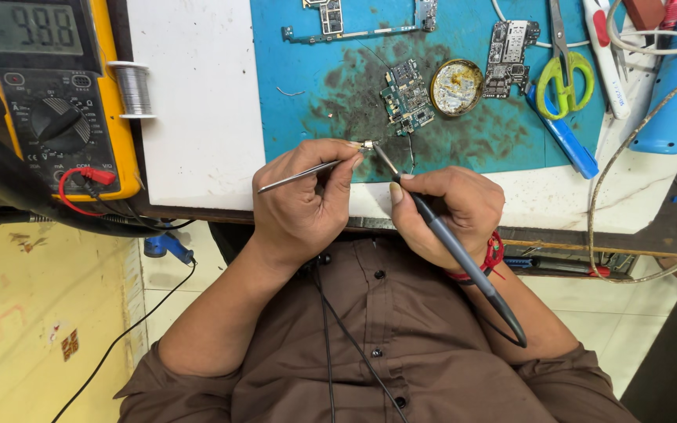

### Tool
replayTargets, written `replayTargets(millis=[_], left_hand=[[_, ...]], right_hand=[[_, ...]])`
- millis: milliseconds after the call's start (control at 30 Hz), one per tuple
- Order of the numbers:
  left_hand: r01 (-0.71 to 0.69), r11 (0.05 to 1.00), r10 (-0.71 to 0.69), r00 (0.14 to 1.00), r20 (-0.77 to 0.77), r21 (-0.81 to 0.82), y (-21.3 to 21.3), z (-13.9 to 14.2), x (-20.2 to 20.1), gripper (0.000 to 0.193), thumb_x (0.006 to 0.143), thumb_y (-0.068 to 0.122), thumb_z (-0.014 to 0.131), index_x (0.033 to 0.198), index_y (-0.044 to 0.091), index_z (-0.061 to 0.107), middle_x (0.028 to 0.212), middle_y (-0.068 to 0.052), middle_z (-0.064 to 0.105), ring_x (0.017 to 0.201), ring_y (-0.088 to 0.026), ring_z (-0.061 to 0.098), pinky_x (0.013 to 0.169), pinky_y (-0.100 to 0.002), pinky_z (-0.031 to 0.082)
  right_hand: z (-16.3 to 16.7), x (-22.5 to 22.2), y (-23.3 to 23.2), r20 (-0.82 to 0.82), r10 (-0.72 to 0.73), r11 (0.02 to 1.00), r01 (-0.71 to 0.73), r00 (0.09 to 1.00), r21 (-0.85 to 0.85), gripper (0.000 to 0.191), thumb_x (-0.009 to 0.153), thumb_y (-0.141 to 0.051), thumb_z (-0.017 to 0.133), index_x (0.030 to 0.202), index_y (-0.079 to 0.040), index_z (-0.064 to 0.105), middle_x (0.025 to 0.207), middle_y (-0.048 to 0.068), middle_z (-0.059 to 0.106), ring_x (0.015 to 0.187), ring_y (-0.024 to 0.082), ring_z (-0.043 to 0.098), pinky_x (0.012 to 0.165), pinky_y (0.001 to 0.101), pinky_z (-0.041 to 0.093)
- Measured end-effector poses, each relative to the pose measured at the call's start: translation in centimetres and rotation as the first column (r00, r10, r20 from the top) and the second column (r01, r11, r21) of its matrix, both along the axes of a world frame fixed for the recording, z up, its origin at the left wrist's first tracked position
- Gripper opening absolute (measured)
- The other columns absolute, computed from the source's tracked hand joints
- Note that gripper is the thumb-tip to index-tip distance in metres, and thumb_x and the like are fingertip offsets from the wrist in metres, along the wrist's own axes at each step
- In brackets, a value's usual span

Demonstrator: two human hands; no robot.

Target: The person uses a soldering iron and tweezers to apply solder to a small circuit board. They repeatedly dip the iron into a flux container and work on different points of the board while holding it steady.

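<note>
My left hand (303, 200) grips metal tweezers (299, 176) whose tips pinch a tiny metal part (367, 145) at the near edge of the blue work mat (299, 70). My right hand (448, 207) holds a grey soldering iron (464, 254) like a pen, its thin tip touching that part. Both hands rest at the table's front edge, close together. A small green circuit board (407, 98) lies on the sooty patch of the mat just beyond the hands.
A yellow multimeter (56, 94) with red and black leads stands at left, a solder spool (132, 88) beside it. A round flux tin (456, 86), another circuit board (508, 59), green-handled scissors (563, 74), a blue tool (566, 141) and cables lie at right.
</note>
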State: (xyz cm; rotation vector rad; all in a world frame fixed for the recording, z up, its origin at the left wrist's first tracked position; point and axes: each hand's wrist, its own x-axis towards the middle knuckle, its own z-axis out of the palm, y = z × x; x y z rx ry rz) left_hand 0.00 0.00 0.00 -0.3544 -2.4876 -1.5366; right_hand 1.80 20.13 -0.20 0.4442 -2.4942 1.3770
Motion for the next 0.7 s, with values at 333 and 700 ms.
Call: replayTargets(millis=[333,700], left_hand=[[0.01,1.0,-0.01,1.0,-0.004,0.006,-1.8,-0.2,-0.9,0.012,0.101,0.006,0.074,0.106,0.005,0.063,0.099,-0.009,0.076,0.083,-0.021,0.076,0.071,-0.03,0.058],[-0.015,0.998,0.011,0.998,0.07,0.055,-2.7,-0.5,-1.4,0.011,0.101,0.006,0.074,0.107,0.004,0.064,0.095,-0.008,0.076,0.077,-0.017,0.074,0.067,-0.028,0.057]], right_hand=[[-0.1,-0.9,-1.8,0.002,-0.001,1.0,0.001,1.0,0.008,0.016,0.085,0.0,0.082,0.093,-0.002,0.069,0.075,0.009,0.068,0.059,0.017,0.062,0.054,0.0263,0.046],[-1.3,-0.5,-2.3,0.255,-0.036,0.953,0.11,0.966,-0.282,0.013,0.094,0.0,0.076,0.101,0.001,0.065,0.08,0.002,0.066,0.061,0.003,0.055,0.054,0.0201,0.041]])
